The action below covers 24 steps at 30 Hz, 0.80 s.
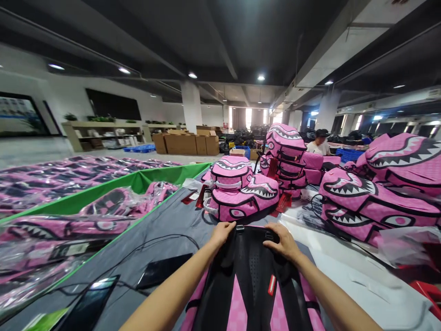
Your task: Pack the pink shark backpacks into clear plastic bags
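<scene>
A pink backpack (257,294) lies straps-up on the grey table in front of me, its black padded back and straps facing me. My left hand (222,232) grips the top left corner of the black back panel, fingers curled over the edge. My right hand (282,239) holds the top right, by the carry handle. A small red tag (272,285) sits on the right strap.
Stacks of pink shark-mouth backpacks stand ahead (241,191) and at the right (375,202). A green-edged bin (103,193) of bagged backpacks runs along the left. Two dark tablets (161,271) with cables lie on the table. A person (319,142) sits far back; cartons (186,143) beyond.
</scene>
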Each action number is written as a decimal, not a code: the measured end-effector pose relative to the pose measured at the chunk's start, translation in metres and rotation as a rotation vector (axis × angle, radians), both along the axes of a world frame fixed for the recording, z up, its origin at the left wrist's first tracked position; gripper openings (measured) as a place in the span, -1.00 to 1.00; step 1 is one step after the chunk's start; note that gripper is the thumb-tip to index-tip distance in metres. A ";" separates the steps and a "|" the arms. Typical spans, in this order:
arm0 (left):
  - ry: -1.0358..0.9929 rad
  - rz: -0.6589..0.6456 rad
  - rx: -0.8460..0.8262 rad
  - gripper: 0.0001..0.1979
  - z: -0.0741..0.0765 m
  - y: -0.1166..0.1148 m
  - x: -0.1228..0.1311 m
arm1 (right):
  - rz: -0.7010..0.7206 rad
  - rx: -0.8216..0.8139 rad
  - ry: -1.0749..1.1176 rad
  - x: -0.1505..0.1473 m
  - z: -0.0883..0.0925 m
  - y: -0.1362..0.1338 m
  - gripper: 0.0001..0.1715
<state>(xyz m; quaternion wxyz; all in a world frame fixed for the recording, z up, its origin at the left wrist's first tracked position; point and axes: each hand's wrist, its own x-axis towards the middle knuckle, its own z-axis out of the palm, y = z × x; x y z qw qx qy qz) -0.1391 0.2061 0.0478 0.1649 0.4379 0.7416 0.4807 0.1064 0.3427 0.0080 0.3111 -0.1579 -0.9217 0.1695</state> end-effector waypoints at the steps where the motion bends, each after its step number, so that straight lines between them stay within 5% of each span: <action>1: 0.039 -0.045 0.021 -0.51 -0.006 0.003 0.004 | 0.004 0.007 0.022 0.000 -0.001 -0.002 -0.48; 9: 0.393 -0.145 0.188 -0.53 -0.059 -0.041 0.035 | -0.258 0.104 -0.010 0.017 -0.015 -0.050 -0.50; 15: 0.674 -0.225 0.189 -0.53 -0.104 -0.085 0.040 | -0.139 0.072 -0.221 0.060 -0.026 -0.080 -0.45; 20: 0.680 -0.353 -0.130 -0.61 -0.089 -0.041 0.030 | -0.165 -0.110 -0.472 0.031 -0.021 -0.047 -0.47; 24: 0.642 -0.276 -0.275 -0.63 -0.074 0.012 0.029 | -0.249 -0.178 -0.588 -0.012 -0.014 -0.007 -0.47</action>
